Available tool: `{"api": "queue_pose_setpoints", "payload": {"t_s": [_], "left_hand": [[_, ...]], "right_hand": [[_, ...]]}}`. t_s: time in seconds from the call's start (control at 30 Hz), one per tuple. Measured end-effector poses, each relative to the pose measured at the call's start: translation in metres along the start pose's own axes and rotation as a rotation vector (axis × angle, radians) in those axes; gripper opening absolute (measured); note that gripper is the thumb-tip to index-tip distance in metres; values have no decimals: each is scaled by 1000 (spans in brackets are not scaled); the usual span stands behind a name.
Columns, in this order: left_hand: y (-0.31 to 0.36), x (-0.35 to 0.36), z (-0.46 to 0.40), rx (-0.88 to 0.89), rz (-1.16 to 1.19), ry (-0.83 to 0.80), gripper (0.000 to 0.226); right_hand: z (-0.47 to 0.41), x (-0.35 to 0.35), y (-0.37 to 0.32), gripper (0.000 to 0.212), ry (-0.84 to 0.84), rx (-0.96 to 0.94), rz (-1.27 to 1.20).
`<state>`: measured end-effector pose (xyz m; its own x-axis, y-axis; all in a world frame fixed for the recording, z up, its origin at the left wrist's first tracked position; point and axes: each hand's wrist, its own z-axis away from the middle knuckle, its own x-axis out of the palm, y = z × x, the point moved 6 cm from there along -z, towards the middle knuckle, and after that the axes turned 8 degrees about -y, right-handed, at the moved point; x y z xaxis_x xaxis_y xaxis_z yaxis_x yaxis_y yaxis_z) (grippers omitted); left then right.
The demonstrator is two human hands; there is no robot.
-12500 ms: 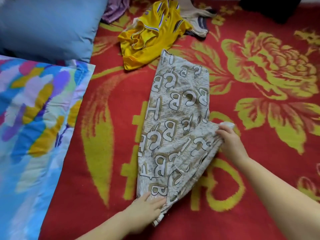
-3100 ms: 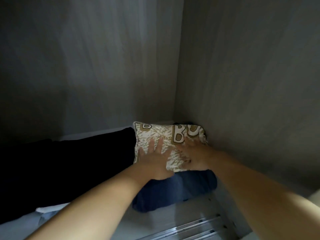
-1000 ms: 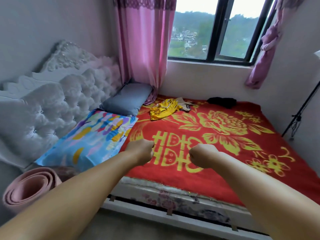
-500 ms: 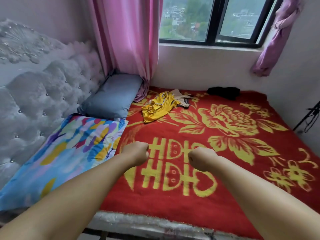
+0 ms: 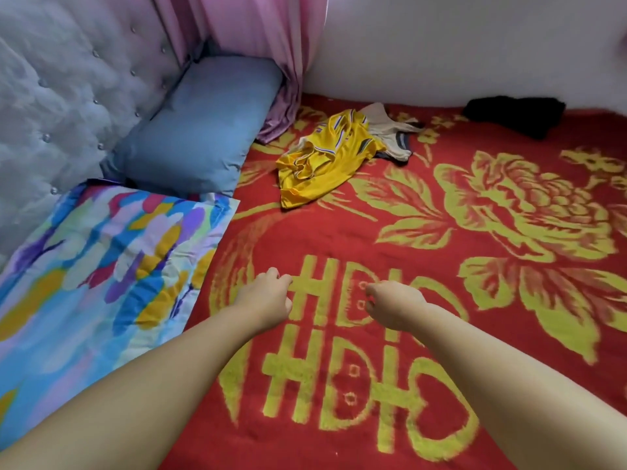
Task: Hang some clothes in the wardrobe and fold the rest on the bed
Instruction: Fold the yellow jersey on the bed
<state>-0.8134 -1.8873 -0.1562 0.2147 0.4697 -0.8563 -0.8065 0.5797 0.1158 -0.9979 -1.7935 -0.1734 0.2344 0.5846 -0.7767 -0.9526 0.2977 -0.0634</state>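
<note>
You are reaching both arms out over the red blanket [image 5: 339,232]. Your left hand [image 5: 268,296] and right hand [image 5: 393,303] are hovering side by side, fingers loosely curled, gripping nothing. Ahead, well apart from your hands, a crumpled yellow shirt [image 5: 322,157] is lying partly over a beige top [image 5: 386,130], probably dropped there waiting for folding. A black garment [image 5: 515,113] is sitting against the far wall (its shape is unclear). Two pillows, blue [image 5: 200,123] and patterned [image 5: 101,266], are lying at your left.

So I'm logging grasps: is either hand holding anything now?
No. The left hand and right hand hover loosely curled over the red blanket, holding nothing.
</note>
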Motion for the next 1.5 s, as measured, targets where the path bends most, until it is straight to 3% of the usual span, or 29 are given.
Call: {"api": "queue_pose_setpoints", "payload": {"t_s": [0.23,0.4,0.5,0.73,0.93,1.1,1.3,1.43,1.5], "left_hand": [[-21,8,-159,25,-72,-38,42],[-31,19,-268,72,-119,26,54],[-44,16,-326,87,-155,104,64],[-65,2,-440,62,-271,255,78],[-66,-19,-505,-21,-237,234,72],[-46,-18,-497,38,-76,166,60],[-20,61,-406,82,-65,106,67],[-15,100,-343,134,11,-98,70],[-16,124,-299,171,36,-228,71]], "right_hand": [[-169,-4,4,42,38,25,-158],[-287,-7,7,55,183,27,-276],[-345,14,26,57,168,71,-308],[-372,56,33,57,406,157,-161],[-374,56,32,57,422,158,-171],[-376,58,37,58,414,163,-154],[-374,48,39,59,472,145,-207],[-366,48,41,61,402,98,-260],[-342,49,38,60,397,65,-433]]}}
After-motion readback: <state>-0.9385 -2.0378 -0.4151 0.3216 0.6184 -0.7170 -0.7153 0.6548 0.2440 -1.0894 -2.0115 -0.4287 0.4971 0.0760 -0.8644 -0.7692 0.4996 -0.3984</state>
